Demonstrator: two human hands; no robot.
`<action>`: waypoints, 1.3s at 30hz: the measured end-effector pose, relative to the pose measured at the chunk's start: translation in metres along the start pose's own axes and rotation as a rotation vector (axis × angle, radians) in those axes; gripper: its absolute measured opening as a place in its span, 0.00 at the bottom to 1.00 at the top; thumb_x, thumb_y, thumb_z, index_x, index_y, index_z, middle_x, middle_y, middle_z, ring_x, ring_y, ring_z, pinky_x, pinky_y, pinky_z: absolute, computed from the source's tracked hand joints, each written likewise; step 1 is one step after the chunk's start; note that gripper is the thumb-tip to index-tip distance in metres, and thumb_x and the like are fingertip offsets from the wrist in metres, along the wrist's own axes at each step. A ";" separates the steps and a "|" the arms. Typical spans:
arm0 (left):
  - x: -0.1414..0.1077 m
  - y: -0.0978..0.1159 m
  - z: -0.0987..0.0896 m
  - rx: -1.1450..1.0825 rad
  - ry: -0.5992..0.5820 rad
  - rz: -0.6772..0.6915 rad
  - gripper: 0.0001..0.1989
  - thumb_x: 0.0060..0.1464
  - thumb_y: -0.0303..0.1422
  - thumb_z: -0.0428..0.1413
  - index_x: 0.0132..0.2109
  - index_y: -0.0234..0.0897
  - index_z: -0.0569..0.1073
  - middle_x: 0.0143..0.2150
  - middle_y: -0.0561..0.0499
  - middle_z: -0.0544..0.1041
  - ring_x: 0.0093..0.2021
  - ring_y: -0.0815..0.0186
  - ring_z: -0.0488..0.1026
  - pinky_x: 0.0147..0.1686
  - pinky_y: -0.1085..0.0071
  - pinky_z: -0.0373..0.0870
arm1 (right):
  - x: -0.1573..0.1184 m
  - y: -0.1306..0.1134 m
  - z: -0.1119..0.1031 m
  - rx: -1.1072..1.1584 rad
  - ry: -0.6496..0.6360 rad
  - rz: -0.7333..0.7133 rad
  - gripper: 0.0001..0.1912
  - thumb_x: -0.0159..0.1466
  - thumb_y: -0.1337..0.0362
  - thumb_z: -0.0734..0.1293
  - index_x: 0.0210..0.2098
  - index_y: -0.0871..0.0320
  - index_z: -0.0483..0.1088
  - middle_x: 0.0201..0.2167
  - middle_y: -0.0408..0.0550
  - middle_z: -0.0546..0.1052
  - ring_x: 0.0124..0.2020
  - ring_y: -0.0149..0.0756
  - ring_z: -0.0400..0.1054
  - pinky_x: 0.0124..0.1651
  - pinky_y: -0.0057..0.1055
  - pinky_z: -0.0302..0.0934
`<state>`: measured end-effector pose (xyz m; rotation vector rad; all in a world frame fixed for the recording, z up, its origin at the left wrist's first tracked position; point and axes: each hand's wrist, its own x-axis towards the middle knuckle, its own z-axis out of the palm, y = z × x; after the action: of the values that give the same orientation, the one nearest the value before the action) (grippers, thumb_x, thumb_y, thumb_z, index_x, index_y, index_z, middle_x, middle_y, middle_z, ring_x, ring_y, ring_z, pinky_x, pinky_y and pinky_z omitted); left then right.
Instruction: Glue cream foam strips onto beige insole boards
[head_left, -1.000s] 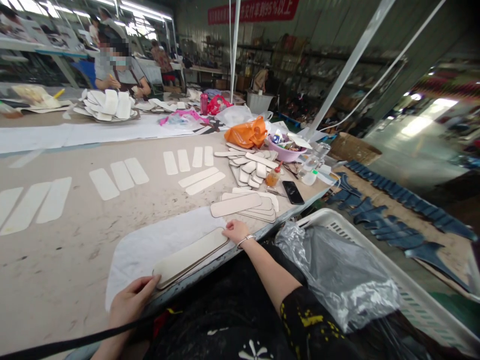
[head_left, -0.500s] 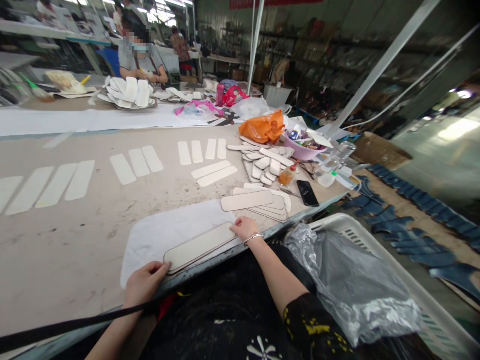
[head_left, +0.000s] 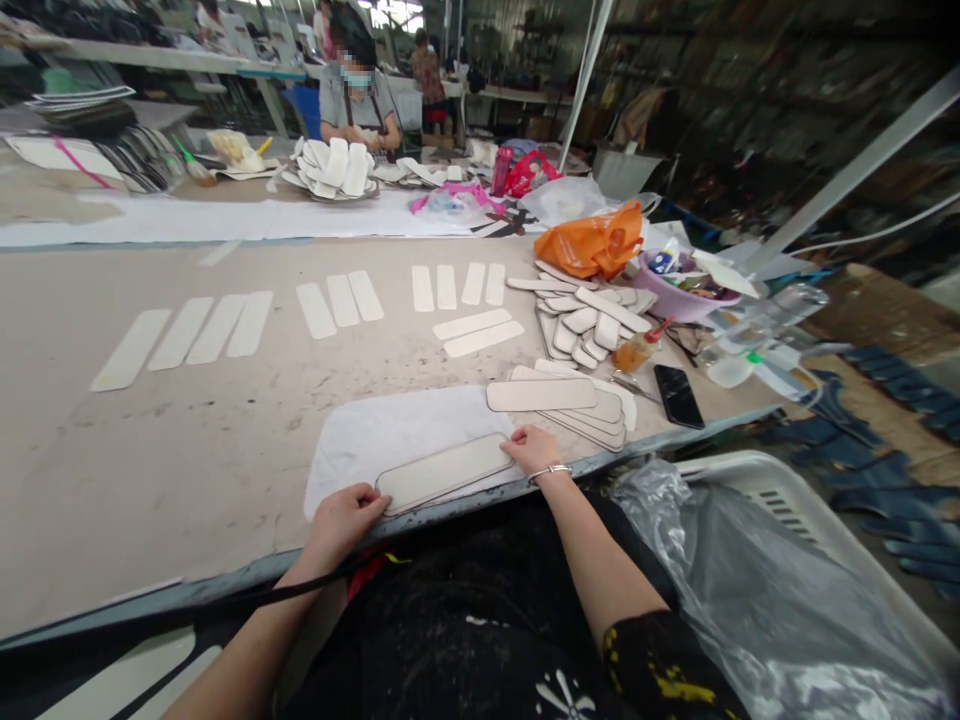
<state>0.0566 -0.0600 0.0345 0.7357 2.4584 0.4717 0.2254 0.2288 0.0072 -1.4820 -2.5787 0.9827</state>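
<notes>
A long cream strip with rounded corners and a dark edge (head_left: 442, 474) lies near the table's front edge, over a white sheet (head_left: 352, 432). A second strip shows a little from under it. My left hand (head_left: 349, 515) pinches the strip's left end between thumb and fingers. At the other end, my right hand (head_left: 531, 450), with a bracelet at the wrist, is closed on the right corner. Just beyond my right hand lies a fanned stack of similar strips (head_left: 541, 395).
Pale strips lie in rows across the table (head_left: 247, 420). To the right are a heap of small pieces (head_left: 592, 318), a glue bottle (head_left: 637, 350), a phone (head_left: 679, 396), a purple basin (head_left: 682, 303) and an orange bag (head_left: 589, 243). A white crate (head_left: 750, 468) stands beside me; a co-worker (head_left: 360, 105) sits opposite.
The camera view has turned left, so everything sits further right in the picture. Both hands keep hold of the same strip, which looks nearly unmoved on the white sheet.
</notes>
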 end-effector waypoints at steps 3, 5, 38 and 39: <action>-0.002 -0.007 0.007 0.018 0.073 0.014 0.16 0.48 0.48 0.53 0.29 0.39 0.71 0.24 0.54 0.72 0.27 0.65 0.70 0.29 0.70 0.62 | 0.000 0.000 0.000 -0.002 -0.005 0.005 0.11 0.52 0.58 0.70 0.32 0.58 0.72 0.30 0.44 0.78 0.34 0.34 0.71 0.38 0.28 0.60; -0.004 -0.018 0.015 0.001 0.220 0.130 0.17 0.47 0.48 0.55 0.33 0.38 0.72 0.29 0.52 0.74 0.27 0.66 0.70 0.29 0.70 0.66 | 0.000 -0.001 -0.001 -0.003 -0.013 0.008 0.12 0.52 0.58 0.70 0.33 0.58 0.72 0.30 0.44 0.78 0.34 0.34 0.72 0.38 0.27 0.60; -0.002 -0.044 0.021 -0.146 0.390 0.514 0.14 0.54 0.44 0.52 0.39 0.40 0.77 0.39 0.51 0.79 0.36 0.66 0.77 0.39 0.71 0.75 | 0.001 -0.003 0.002 -0.059 -0.018 -0.030 0.08 0.55 0.60 0.67 0.32 0.56 0.74 0.30 0.44 0.78 0.35 0.35 0.72 0.40 0.28 0.61; 0.000 -0.043 0.018 -0.150 0.411 0.442 0.16 0.54 0.45 0.52 0.39 0.40 0.76 0.38 0.51 0.79 0.34 0.66 0.76 0.36 0.71 0.75 | 0.001 -0.003 0.002 -0.058 -0.017 -0.032 0.08 0.55 0.60 0.67 0.32 0.57 0.74 0.30 0.45 0.78 0.35 0.35 0.72 0.39 0.28 0.61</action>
<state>0.0496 -0.0913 0.0004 1.2252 2.5801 1.0535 0.2222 0.2273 0.0066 -1.4469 -2.6564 0.9292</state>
